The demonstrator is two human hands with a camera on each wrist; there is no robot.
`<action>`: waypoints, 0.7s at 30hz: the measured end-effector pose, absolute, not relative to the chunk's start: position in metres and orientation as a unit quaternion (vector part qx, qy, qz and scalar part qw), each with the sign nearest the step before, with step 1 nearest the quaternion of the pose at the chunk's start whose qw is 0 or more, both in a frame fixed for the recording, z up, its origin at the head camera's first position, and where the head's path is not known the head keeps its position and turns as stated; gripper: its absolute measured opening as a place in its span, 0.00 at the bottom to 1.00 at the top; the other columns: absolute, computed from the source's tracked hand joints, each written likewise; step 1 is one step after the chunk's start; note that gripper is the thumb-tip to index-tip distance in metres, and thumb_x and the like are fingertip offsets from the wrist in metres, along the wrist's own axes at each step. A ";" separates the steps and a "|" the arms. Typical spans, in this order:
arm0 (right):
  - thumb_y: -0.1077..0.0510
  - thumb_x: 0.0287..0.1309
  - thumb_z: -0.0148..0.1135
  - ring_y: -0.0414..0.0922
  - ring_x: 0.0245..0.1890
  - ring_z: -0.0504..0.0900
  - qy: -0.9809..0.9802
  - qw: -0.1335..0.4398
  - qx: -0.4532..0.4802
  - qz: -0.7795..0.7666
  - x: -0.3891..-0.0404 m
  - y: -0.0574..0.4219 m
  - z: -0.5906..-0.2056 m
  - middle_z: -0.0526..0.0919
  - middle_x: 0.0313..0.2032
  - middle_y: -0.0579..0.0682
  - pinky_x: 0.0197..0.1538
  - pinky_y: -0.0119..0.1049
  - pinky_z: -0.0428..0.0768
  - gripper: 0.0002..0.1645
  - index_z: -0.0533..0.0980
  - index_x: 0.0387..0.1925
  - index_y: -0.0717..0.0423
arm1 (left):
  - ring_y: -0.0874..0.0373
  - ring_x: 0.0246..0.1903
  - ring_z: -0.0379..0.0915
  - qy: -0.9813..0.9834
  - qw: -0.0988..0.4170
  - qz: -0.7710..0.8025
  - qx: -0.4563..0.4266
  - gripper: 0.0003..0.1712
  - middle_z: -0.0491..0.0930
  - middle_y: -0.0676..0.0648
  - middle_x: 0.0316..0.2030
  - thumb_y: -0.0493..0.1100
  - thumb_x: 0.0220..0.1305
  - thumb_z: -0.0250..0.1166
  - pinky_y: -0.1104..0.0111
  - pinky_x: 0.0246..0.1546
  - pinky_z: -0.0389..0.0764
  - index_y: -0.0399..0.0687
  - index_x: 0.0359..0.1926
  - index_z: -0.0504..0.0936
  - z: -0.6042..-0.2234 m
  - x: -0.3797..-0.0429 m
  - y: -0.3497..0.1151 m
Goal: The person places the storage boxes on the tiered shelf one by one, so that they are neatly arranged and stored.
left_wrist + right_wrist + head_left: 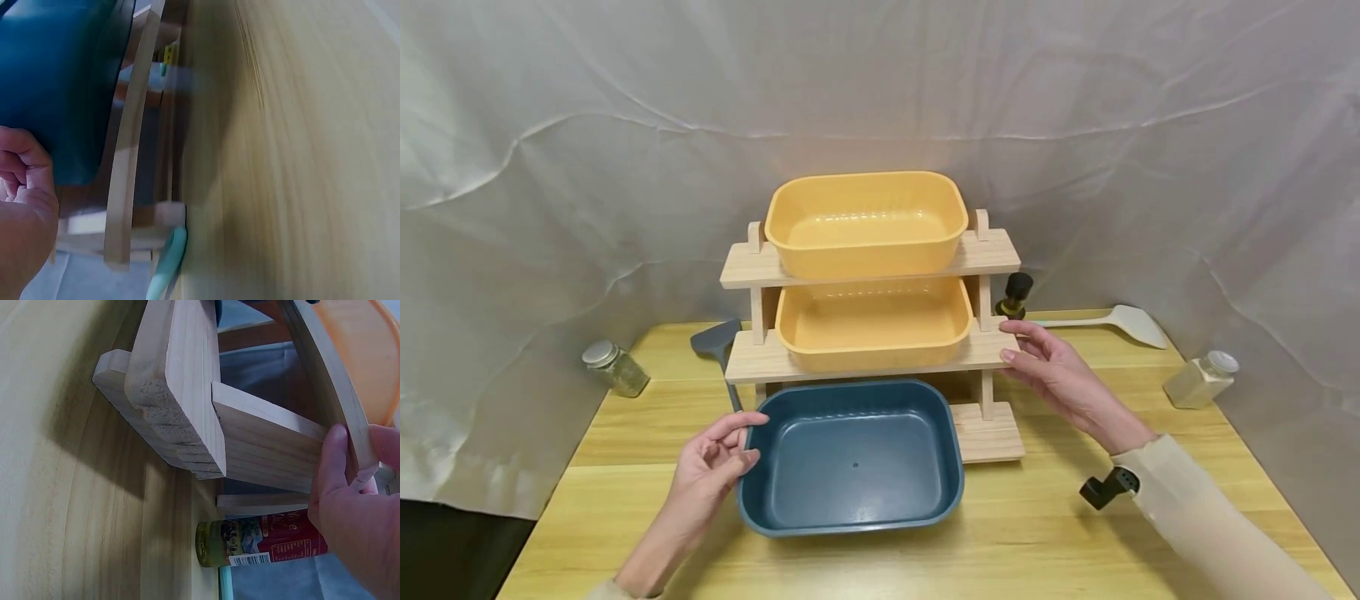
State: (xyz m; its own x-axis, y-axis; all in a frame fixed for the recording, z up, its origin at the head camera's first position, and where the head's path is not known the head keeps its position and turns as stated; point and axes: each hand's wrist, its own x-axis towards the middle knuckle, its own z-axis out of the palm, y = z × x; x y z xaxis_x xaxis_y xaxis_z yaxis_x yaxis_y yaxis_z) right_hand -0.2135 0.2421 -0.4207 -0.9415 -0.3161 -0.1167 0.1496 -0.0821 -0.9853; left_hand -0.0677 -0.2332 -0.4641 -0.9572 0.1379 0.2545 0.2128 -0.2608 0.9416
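Note:
A dark blue basin (857, 467) overlaps the lowest shelf of a wooden three-tier rack (988, 429) and sticks out over its front. My left hand (707, 467) grips the basin's left rim between thumb and fingers; the left wrist view shows the hand (25, 181) against the basin's side (50, 81). On the right, my right hand (1060, 371) pinches the end of the middle shelf (992, 346), thumb and fingers on its opposite faces in the right wrist view. Yellow basins stand on the top shelf (752, 267) and the middle one.
A grey spatula (717, 337) lies left of the rack, near a jar (617, 368) with a silver lid. Behind the right end are a black-capped bottle (1017, 292), red-labelled (281, 537), and a white spatula (1135, 323). Another lidded jar (1201, 379) is at far right.

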 end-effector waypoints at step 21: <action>0.61 0.79 0.65 0.43 0.59 0.81 0.679 0.161 -0.060 -0.714 -0.214 0.242 -0.421 0.59 0.77 0.62 0.65 0.39 0.79 0.32 0.65 0.76 0.57 | 0.64 0.21 0.68 -0.634 0.033 -0.767 -0.090 0.19 0.70 0.51 0.28 0.18 0.66 0.60 0.70 0.15 0.71 0.19 0.58 0.72 -0.472 -0.081 -0.190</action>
State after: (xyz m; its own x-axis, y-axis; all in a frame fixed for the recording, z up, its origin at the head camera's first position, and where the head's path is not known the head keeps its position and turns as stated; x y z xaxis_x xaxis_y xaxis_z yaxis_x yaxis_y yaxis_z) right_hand -0.2135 0.2422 -0.4207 -0.9410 -0.3114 -0.1326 0.1481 -0.0267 -0.9886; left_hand -0.0815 -0.1895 -0.4718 -0.9817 0.0635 0.1795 0.1644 -0.1930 0.9673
